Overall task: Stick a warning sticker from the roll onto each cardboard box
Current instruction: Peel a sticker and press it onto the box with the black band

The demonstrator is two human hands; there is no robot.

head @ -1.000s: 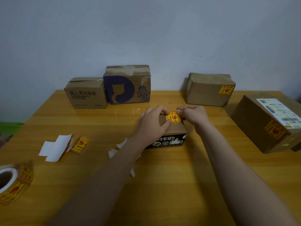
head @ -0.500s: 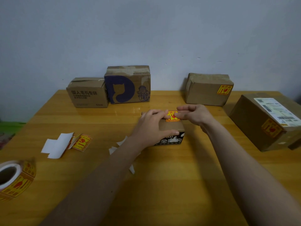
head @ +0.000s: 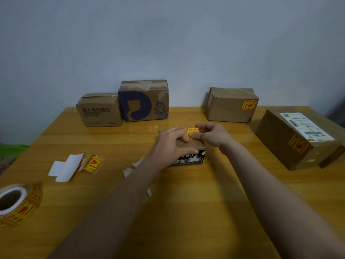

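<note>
While both hands work the small box mid-frame, here's the layout:

small box [head: 188, 146]: brown cardboard block, black printed front face toward the camera, long axis left-right, sitting mid-table.
sticker [head: 192, 131]: yellow-red rectangle lying flat on the box's top, far edge, text reading upright.
left hand [head: 172, 144]: draped flat over the box top, fingers spread and pressing beside the sticker, not gripping anything.
right hand [head: 211, 134]: fingers loosely curled, thumb tip pressing the sticker down.
roll [head: 17, 204]: round, white core, yellow stickers outside, lower left at the table edge.
loose sticker [head: 93, 163]: curled, with white backing paper [head: 64, 167], left of centre.
other boxes: plain one [head: 99, 110] and cat-print one [head: 143, 100] touching, upper left; stickered ones upper right [head: 231, 105] and far right [head: 296, 139].
table [head: 196, 212]: smooth yellow wood, open space along the near part.
</note>
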